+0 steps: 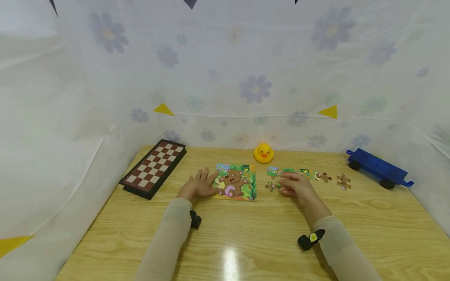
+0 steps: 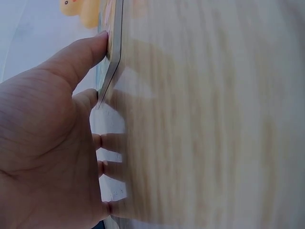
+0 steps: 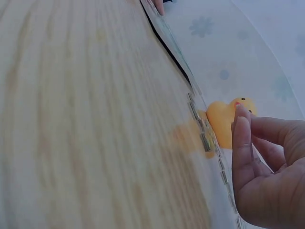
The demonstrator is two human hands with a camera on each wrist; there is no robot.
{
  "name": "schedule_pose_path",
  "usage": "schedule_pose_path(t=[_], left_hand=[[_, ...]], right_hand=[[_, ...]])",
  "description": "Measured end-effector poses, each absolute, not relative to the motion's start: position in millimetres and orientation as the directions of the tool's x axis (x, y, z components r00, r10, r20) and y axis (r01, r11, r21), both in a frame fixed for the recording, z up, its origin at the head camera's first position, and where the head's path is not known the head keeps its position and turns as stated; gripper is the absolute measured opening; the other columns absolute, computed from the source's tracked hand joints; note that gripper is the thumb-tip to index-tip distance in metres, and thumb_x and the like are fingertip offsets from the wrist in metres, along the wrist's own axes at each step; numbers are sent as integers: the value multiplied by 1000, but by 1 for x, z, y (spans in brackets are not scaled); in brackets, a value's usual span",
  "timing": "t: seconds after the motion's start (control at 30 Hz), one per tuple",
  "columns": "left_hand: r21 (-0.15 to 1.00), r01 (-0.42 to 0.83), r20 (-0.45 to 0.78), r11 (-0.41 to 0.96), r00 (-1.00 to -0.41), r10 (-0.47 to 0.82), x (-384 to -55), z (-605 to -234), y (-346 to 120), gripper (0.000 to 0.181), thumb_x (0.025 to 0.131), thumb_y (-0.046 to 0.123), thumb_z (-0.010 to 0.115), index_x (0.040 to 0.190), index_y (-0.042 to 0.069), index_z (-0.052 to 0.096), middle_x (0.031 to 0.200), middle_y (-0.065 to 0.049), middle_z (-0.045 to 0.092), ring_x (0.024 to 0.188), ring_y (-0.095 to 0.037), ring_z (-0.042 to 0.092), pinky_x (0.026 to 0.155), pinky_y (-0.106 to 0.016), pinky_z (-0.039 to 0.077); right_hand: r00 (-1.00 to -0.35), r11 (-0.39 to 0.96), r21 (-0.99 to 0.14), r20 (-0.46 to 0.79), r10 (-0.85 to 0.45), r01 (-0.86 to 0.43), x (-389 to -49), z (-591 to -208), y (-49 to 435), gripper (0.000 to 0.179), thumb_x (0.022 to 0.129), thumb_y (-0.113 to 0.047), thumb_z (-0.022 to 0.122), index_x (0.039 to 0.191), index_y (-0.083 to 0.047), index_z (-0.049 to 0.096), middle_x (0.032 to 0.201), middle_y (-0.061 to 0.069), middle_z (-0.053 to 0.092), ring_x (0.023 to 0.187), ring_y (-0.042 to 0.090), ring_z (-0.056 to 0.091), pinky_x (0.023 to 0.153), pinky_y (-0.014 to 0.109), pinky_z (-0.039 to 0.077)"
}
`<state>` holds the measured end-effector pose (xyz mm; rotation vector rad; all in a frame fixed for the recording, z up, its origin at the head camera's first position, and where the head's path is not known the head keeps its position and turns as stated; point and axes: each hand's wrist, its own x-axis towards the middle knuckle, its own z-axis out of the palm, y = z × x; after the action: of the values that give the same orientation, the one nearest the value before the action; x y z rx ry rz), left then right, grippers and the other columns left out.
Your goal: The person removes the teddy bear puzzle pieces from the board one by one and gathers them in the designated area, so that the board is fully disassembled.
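My left hand (image 1: 202, 186) lies at the left edge of a bear picture board (image 1: 233, 191), fingers straight and spread on the table. In the left wrist view its thumb (image 2: 90, 50) rests on the board's edge (image 2: 114, 62). My right hand (image 1: 295, 185) hovers over loose puzzle pieces to the right of the board. In the right wrist view, the thumb and fingers of that hand (image 3: 267, 162) come together on a thin puzzle piece (image 3: 233, 127), mostly hidden. Nearest the fingers are a brown bear piece (image 1: 271, 186) and a blue-green corner piece (image 1: 272, 171).
A yellow rubber duck (image 1: 263, 153) sits behind the board. The folded checkered board (image 1: 154, 166) stands at the back left, a blue toy wagon (image 1: 377, 168) at the back right. More bear pieces (image 1: 343, 182) lie between hand and wagon. A patterned white cloth (image 1: 218, 78) hangs behind the table.
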<state>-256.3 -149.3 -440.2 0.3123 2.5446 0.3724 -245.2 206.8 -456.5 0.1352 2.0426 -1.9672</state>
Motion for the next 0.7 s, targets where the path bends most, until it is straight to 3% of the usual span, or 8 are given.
schedule_pose_path(t=[0.23,0.7], left_hand=[[332,136,-477,934,-830,290,-257,-441,-149,79,93,57,45,154,29,3,157,-14,-15,143,-35,-13,109,-61,-5],[308,135,-498,942,-820,281,-259,-442,-148,78,95,57,43,153,30,-1,156,-13,-18,142,-34,-15,110,-60,-7]], right_hand=[[-944,52,-971,-239,-229,233,-248,-451,200,55,93,-14,62,141,4,40,99,2,70,73,9,68,71,25,55],[-930,-17,-976,-202,-308,218,-254,-456,162,50,94,-10,59,137,10,42,101,5,71,66,10,67,64,23,55]])
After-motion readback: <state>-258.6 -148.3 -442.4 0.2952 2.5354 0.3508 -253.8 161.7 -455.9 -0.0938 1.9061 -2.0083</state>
